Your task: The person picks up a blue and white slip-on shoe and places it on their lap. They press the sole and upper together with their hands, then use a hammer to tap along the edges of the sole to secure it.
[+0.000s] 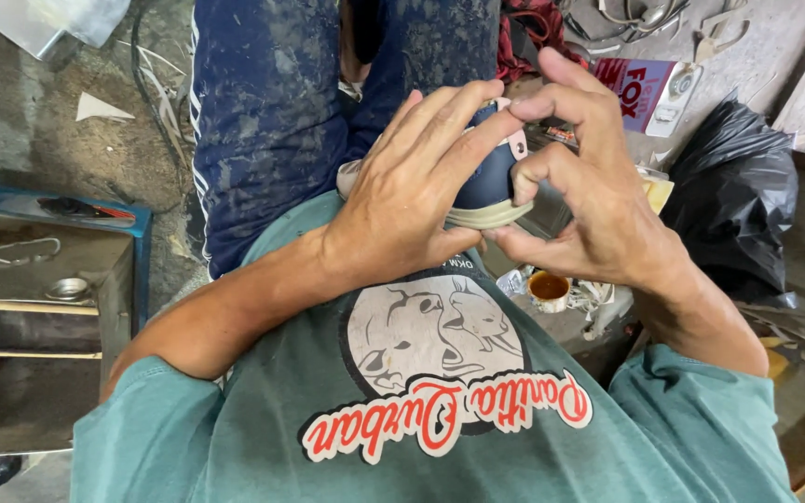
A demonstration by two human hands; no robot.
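Note:
A dark blue shoe with a cream sole and a pink heel tab sits between both hands over my lap. My left hand wraps over its left side, fingers spread across the upper. My right hand grips the right side, with thumb and forefinger pinching the pink tab at the top. Most of the shoe is hidden behind the left hand.
A small open pot of brown glue stands on the floor below the shoe. A black plastic bag lies at the right, a metal box at the left. A red and white packet and tangled cords lie at the top right.

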